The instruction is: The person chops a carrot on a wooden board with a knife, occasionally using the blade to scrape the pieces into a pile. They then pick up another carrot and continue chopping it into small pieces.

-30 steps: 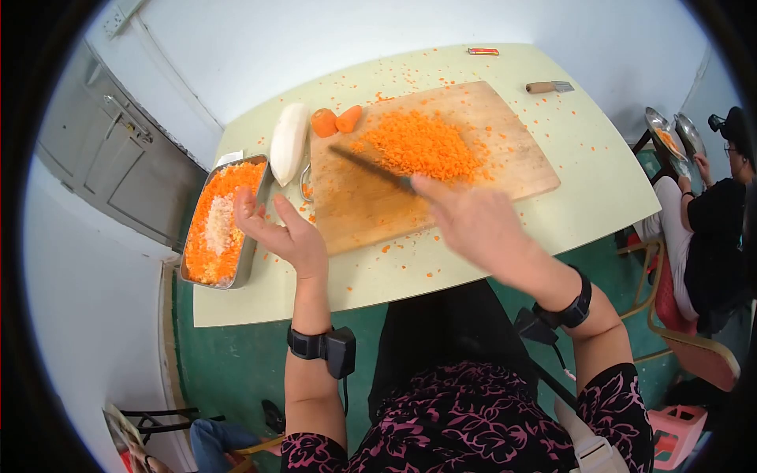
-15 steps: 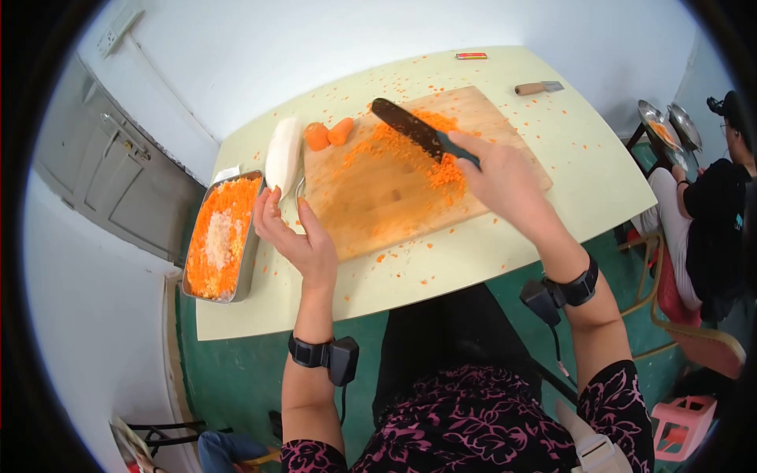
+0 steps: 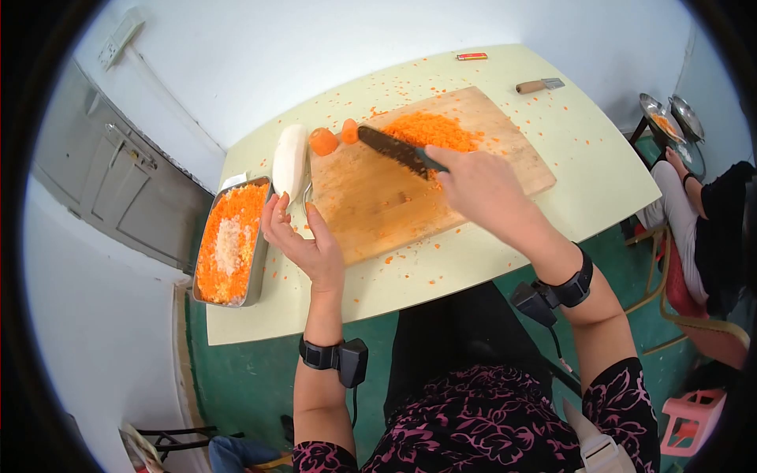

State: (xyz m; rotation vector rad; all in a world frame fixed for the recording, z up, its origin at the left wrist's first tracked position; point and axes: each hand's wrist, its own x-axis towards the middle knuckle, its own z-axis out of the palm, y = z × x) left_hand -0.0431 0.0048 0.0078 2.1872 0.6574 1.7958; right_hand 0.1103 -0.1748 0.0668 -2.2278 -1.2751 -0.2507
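My right hand (image 3: 481,185) is closed round the handle of a dark-bladed knife (image 3: 394,150), its blade over the wooden cutting board (image 3: 363,225). Beyond the blade lies a pile of chopped carrot (image 3: 434,130) on the board. My left hand (image 3: 306,240) is raised at the board's left edge, fingers apart, holding nothing. Just beyond it are a peeled white radish (image 3: 289,162) and a utensil handle, partly hidden. Two carrot pieces (image 3: 323,142) sit at the board's upper left corner. A metal tray (image 3: 256,276) of chopped carrot with a pale heap on top stands left of my left hand.
The pale table (image 3: 599,169) carries scattered carrot bits, a small red packet (image 3: 471,57) and a wooden-handled tool (image 3: 540,86) at the back. At the right, a person (image 3: 710,229) sits near metal bowls (image 3: 661,117). A pink stool (image 3: 694,422) stands on the floor.
The knife has moved slightly left and toward me, and the carrot bits are gathered more tightly beyond it. My left hand keeps its open pose. The whole view has shifted a little.
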